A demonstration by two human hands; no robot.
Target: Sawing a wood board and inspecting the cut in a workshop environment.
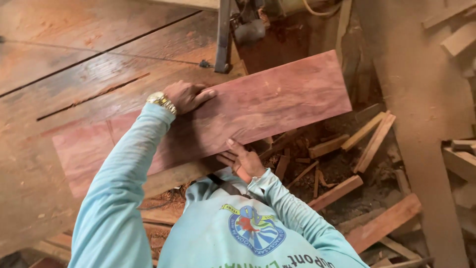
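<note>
A long reddish wooden board lies slanted across a worn wooden saw table, with its right end jutting out past the table edge. My left hand, with a gold watch on the wrist, grips the board's far edge near the middle. My right hand holds the near edge from below, fingers spread against the wood. Both arms are in light blue sleeves.
A narrow saw slot runs across the table left of the board. A dark metal post and machine parts stand at the far edge. Several offcuts and sawdust litter the floor to the right, beside a pale plank.
</note>
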